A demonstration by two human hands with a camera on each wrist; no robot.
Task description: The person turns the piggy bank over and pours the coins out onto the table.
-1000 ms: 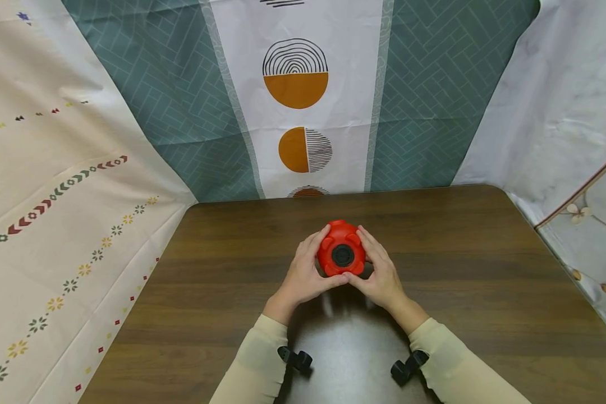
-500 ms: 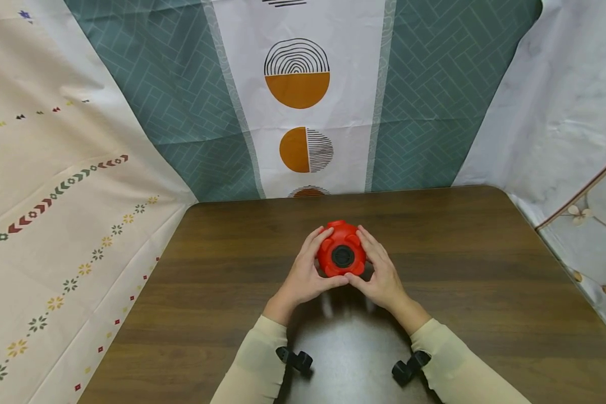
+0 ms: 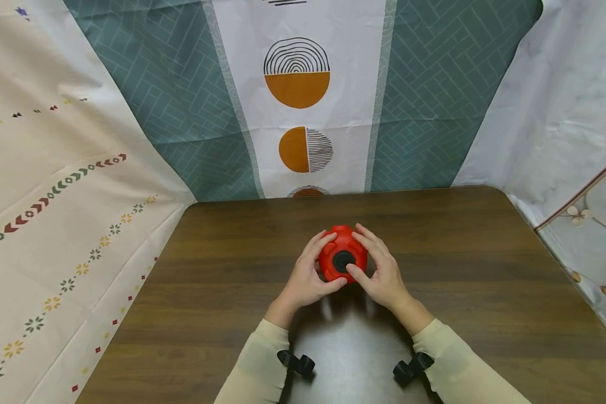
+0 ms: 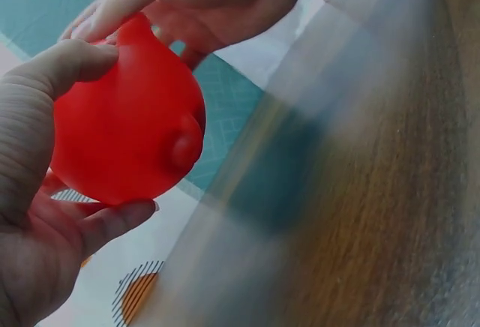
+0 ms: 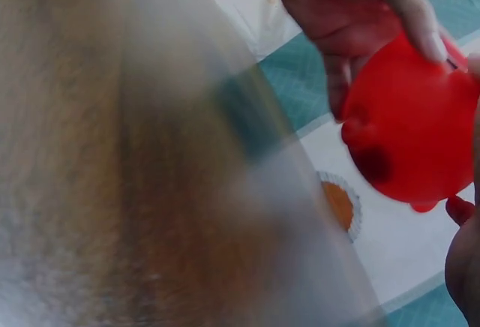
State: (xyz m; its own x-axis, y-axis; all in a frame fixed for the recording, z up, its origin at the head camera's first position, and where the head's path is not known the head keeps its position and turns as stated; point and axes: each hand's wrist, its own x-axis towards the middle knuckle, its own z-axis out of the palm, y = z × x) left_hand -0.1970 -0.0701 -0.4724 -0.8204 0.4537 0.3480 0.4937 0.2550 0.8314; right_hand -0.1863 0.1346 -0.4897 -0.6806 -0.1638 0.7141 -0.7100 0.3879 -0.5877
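Observation:
A round red ball with blunt knobs has a black disc on the side facing up toward me. Both hands hold it from either side. My left hand grips its left side, thumb at the near edge and fingers curving around the far side. On the opposite side, my right hand has its fingers along the ball and its thumb on the edge of the black disc. The left wrist view shows the ball raised above the tabletop, between the left thumb and fingers.
The brown wooden table lies beneath the hands, with a bright glare patch at the near middle. A green and white patterned cloth hangs behind its far edge. More cloths hang at left and right. Each sleeve carries a black wrist device.
My right thumb has moved from the ball's near edge up onto the black disc. The ball has shifted slightly toward me, and the two thumbs have parted.

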